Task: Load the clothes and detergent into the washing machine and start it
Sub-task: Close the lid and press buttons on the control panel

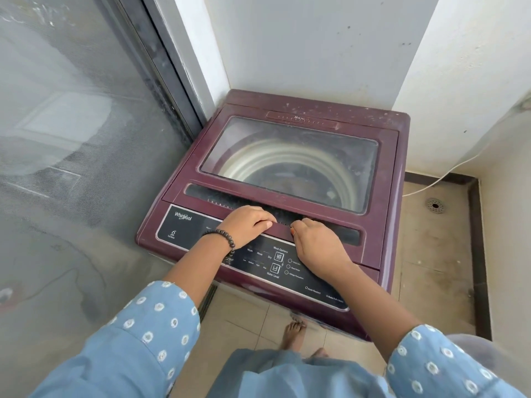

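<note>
Right now both of your hands sit at the front lip of the lid [290, 165] on the maroon top-loading washing machine [402, 196], which stands in a corner against the white wall [287, 38]. Your left hand [247, 225] has its fingers curled into the dark handle recess [201, 192], gripping the lid's edge, and your right hand [319, 248] grips the same edge just beside it, fingers hooked under. The lid lies flat and closed; through its dusty window you see the pale drum rings.

On the black control panel [178, 225] you can read "Whirlpool" and a large "6" at the left. Between your wrists the panel reads "Wash", "Rinse", "Dry", "Wash Options" and "Water Level"; lower right says "Auto Restart". Smaller print is too blurred to read.

A beaded bracelet [222, 235] circles your left wrist. A white cable [448, 173] runs down to the tiled floor near a round drain [435, 205].
</note>
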Motion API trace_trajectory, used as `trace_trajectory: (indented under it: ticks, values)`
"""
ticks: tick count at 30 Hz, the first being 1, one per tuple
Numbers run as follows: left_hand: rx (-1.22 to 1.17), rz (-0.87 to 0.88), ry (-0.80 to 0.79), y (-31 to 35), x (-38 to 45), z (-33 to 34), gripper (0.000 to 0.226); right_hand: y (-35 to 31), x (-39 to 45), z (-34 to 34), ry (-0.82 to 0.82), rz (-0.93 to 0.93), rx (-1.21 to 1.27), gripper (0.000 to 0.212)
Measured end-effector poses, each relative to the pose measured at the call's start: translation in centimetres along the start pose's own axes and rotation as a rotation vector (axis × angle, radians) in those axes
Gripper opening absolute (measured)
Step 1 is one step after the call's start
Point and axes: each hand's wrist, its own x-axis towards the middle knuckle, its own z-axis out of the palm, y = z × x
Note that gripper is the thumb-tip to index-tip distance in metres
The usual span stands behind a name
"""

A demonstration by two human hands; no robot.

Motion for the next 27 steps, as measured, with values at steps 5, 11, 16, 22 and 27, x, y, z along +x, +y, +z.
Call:
trace_trajectory:
  ticks: [5,11,16,22,27]
  values:
    - [-0.047,0.004,-0.017,-0.4,0.2,-0.2,0.026,0.0,-0.2,0.2,0.031,-0.008,-0.023,0.022]
    - [-0.447,0.038,0.001,-0.8,0.0,0.1,0.022,-0.1,-0.6,0.2,0.046,-0.009,-0.040,0.024]
    - [-1.071,0.008,0.098,-2.4,-1.0,-0.9,0.057,-0.1,-0.6,0.6,0.062,0.019,-0.052,0.024]
    - [-1.101,0.056,-0.030,-6.5,-2.7,-2.1,0.076,-2.1,0.3,0.7,0.157,0.228,0.117,0.038]
    - [-1.063,0.131,-0.057,-8.9,-2.8,-2.5,0.063,-7.6,1.9,2.2,0.046,0.234,0.147,0.066]
